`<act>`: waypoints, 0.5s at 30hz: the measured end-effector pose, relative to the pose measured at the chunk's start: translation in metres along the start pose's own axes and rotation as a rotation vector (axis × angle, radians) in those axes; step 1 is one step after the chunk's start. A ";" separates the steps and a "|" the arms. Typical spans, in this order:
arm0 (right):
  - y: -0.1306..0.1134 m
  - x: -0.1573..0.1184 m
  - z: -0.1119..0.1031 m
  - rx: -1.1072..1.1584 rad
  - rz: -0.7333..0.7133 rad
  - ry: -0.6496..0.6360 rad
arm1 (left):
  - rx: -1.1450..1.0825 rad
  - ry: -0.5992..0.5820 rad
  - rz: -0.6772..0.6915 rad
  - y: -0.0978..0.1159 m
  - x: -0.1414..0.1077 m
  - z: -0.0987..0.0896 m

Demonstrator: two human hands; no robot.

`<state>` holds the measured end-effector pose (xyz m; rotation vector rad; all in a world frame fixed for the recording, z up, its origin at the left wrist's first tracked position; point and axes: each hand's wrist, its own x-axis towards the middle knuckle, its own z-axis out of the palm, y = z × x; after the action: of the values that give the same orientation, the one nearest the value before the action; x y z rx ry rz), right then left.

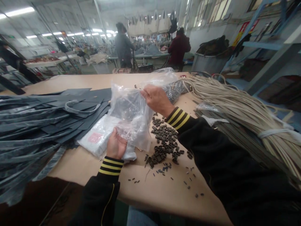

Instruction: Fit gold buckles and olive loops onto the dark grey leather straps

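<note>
A clear plastic bag hangs upright between my hands above the brown-papered table. My right hand pinches its upper right edge, fingers closed. Lower down, my left hand supports the bag's bottom, its fingers curled around the plastic. What lies inside the bag is hard to make out. Beneath and to the left rests a white plastic-wrapped packet with a pink label. Right of the bag, dark metal buckles lie in a loose pile, with tiny dark pieces scattered nearer to me.
Dark blue-grey strips cover the table's left side. Long beige cords in a tied bundle lie at the right. More plastic bags are behind my right hand. Two people stand beyond the table.
</note>
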<state>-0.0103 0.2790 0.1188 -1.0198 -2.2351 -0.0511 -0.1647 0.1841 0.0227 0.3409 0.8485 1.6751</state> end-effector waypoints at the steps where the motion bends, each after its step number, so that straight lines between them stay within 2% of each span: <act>1: 0.000 0.004 -0.002 -0.026 -0.019 -0.002 | 0.009 -0.003 -0.001 0.000 0.000 0.001; 9: 0.005 0.017 -0.018 -0.055 -0.112 0.104 | 0.049 -0.010 0.052 0.007 0.000 0.004; 12: 0.008 0.015 -0.029 -0.007 -0.044 0.192 | 0.103 -0.026 0.075 0.012 0.000 0.006; 15: 0.012 0.010 -0.036 0.003 0.030 0.183 | 0.150 -0.056 0.093 0.014 0.000 0.013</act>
<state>0.0136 0.2833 0.1501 -1.0056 -2.0538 -0.1232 -0.1671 0.1872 0.0416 0.5352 0.9308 1.6827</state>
